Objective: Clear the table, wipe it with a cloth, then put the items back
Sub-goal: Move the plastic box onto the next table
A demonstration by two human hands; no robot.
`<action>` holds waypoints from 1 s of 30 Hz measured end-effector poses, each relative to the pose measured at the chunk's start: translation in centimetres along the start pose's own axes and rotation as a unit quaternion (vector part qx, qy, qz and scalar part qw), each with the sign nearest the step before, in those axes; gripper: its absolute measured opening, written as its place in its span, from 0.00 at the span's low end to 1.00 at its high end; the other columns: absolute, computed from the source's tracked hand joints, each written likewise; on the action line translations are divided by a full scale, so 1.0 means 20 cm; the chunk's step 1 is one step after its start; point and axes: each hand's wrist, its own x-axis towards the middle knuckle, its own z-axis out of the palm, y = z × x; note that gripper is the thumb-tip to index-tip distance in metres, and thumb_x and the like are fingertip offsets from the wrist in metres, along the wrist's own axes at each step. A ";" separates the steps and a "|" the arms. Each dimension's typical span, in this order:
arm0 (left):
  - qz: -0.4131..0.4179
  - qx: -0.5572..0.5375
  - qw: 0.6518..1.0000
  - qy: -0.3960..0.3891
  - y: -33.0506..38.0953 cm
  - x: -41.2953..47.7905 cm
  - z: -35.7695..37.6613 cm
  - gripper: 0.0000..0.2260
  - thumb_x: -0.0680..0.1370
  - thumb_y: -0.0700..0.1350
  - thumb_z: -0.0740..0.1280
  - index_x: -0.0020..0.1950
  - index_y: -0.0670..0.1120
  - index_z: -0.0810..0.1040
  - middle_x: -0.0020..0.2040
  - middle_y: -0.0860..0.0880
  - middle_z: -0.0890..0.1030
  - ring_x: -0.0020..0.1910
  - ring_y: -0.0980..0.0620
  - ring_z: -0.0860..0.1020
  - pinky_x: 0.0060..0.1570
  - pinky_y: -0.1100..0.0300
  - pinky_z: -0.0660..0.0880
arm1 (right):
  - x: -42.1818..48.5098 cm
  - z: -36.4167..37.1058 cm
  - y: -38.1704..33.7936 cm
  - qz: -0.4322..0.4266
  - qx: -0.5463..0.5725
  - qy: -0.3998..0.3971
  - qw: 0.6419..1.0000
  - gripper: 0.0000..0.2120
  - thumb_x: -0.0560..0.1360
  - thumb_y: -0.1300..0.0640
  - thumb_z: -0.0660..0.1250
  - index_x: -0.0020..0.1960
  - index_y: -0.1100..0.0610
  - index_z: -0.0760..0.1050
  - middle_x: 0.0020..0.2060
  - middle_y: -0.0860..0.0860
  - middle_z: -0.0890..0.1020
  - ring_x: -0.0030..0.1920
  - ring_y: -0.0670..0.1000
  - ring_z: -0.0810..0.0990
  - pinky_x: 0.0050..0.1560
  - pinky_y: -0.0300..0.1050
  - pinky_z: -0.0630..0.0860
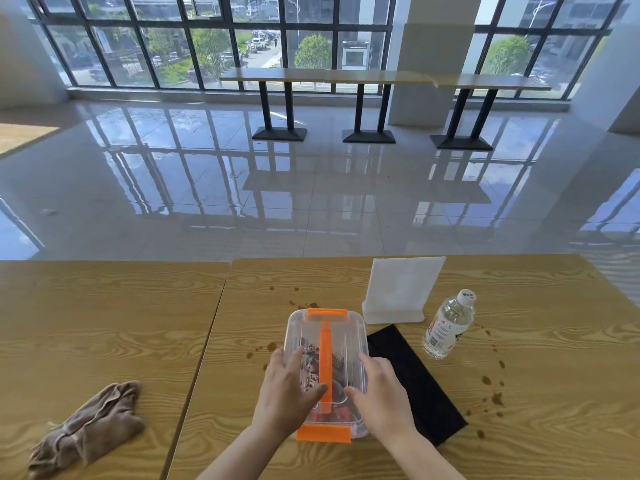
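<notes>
A clear plastic box (pixel 341 327) with orange latches and an orange handle stands on the wooden table (pixel 536 393), with small items inside. My left hand (pixel 289 393) grips its left side and my right hand (pixel 379 393) grips its right side. A black cloth-like mat (pixel 415 382) lies just right of the box. Behind it stands a white sign holder (pixel 401 289), and a clear water bottle (pixel 448 323) stands to its right. A crumpled brown cloth (pixel 86 427) lies on the adjoining table (pixel 104 306) at the left. Brown spill spots (pixel 491 386) dot the table.
More brown spots (pixel 294 303) lie beyond the box. A seam (pixel 207 341) separates the two tables. Past the far edge is glossy tiled floor (pixel 311 185), with long high tables (pixel 363 77) by the windows.
</notes>
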 end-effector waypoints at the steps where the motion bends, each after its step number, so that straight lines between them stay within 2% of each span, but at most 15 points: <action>1: 0.001 -0.002 1.000 0.007 0.00 0.00 0.00 0.40 0.73 0.63 0.69 0.79 0.50 0.56 0.77 0.41 0.56 0.76 0.44 0.56 0.72 0.52 0.61 | 0.00 0.00 0.00 -0.003 0.000 0.000 1.000 0.28 0.75 0.51 0.72 0.72 0.50 0.66 0.63 0.47 0.71 0.56 0.48 0.78 0.50 0.38 0.73; 7: 0.001 -0.013 0.999 0.042 0.02 -0.01 -0.04 0.37 0.73 0.60 0.71 0.77 0.50 0.60 0.75 0.42 0.59 0.74 0.46 0.60 0.69 0.54 0.63 | 0.04 -0.02 -0.03 -0.030 0.006 -0.004 1.000 0.25 0.75 0.52 0.72 0.69 0.49 0.67 0.62 0.47 0.71 0.53 0.48 0.79 0.44 0.36 0.72; 10: -0.009 -0.016 0.998 0.060 0.02 -0.02 -0.06 0.37 0.73 0.60 0.72 0.77 0.50 0.60 0.75 0.42 0.61 0.74 0.45 0.60 0.69 0.53 0.63 | 0.07 -0.02 -0.05 -0.048 0.007 -0.009 0.999 0.27 0.75 0.53 0.71 0.71 0.48 0.66 0.61 0.47 0.71 0.52 0.46 0.78 0.42 0.35 0.70; 16: -0.034 -0.019 0.993 0.108 0.00 -0.03 -0.18 0.34 0.73 0.57 0.73 0.74 0.48 0.65 0.70 0.43 0.65 0.69 0.45 0.66 0.64 0.56 0.65 | 0.16 0.00 -0.17 -0.096 0.010 -0.034 0.995 0.30 0.75 0.53 0.72 0.73 0.47 0.63 0.61 0.47 0.72 0.56 0.47 0.76 0.52 0.38 0.73; 19: -0.052 -0.028 0.991 0.120 -0.05 -0.02 -0.25 0.34 0.73 0.56 0.73 0.74 0.48 0.65 0.69 0.43 0.66 0.69 0.45 0.66 0.64 0.57 0.65 | 0.21 0.04 -0.26 -0.114 0.003 -0.048 0.992 0.31 0.75 0.52 0.72 0.74 0.48 0.63 0.62 0.48 0.72 0.58 0.49 0.76 0.54 0.39 0.73; 23: -0.070 -0.039 0.988 0.129 -0.18 0.04 -0.38 0.36 0.73 0.57 0.73 0.75 0.48 0.64 0.72 0.41 0.64 0.71 0.43 0.64 0.67 0.53 0.65 | 0.29 0.12 -0.43 -0.131 -0.006 -0.052 0.990 0.32 0.75 0.53 0.72 0.75 0.50 0.62 0.61 0.49 0.73 0.58 0.49 0.76 0.52 0.36 0.69; 27: -0.074 -0.040 0.987 0.136 -0.36 0.13 -0.55 0.35 0.73 0.56 0.73 0.75 0.48 0.64 0.71 0.41 0.64 0.71 0.43 0.64 0.67 0.52 0.65 | 0.38 0.25 -0.66 -0.133 -0.007 -0.057 0.989 0.33 0.75 0.54 0.72 0.75 0.51 0.62 0.61 0.50 0.73 0.55 0.48 0.76 0.52 0.37 0.71; 30: -0.072 -0.045 0.986 0.144 -0.51 0.20 -0.70 0.33 0.73 0.55 0.74 0.73 0.48 0.66 0.67 0.43 0.67 0.69 0.43 0.67 0.65 0.53 0.66 | 0.46 0.36 -0.85 -0.135 -0.011 -0.063 0.989 0.31 0.75 0.54 0.72 0.75 0.51 0.63 0.62 0.50 0.72 0.56 0.49 0.76 0.51 0.38 0.72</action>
